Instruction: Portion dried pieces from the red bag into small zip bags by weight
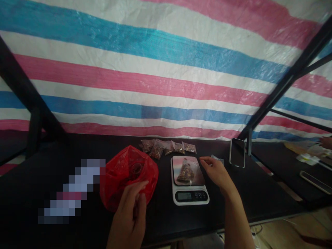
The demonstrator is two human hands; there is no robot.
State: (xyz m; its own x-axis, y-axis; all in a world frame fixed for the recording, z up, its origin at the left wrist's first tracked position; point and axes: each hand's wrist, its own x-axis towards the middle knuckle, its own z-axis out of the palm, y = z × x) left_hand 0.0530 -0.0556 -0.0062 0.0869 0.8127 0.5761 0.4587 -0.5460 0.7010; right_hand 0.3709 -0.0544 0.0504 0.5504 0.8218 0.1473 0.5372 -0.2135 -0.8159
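A small clear plastic bag (pixel 186 172) of brownish pieces lies on the plate of a white kitchen scale (pixel 190 197). My right hand (pixel 214 171) is just right of the scale plate, fingers stretched toward the bag's edge; nothing shows in them. On the left, an opened red plastic bag (pixel 116 176) sits on the black table, with a small round shape inside that I cannot make out. My left hand (pixel 131 205) reaches over the near side of the red bag, thumb and fingers apart, with nothing visible between them.
Several small filled bags (pixel 157 148) lie in a row behind the scale. A phone (pixel 237 153) leans at the right, near a flat clear packet (pixel 217 159). Another phone (pixel 315 181) lies on the neighbouring table; a person's hand (pixel 326 142) shows there. Dark frame bars slant above.
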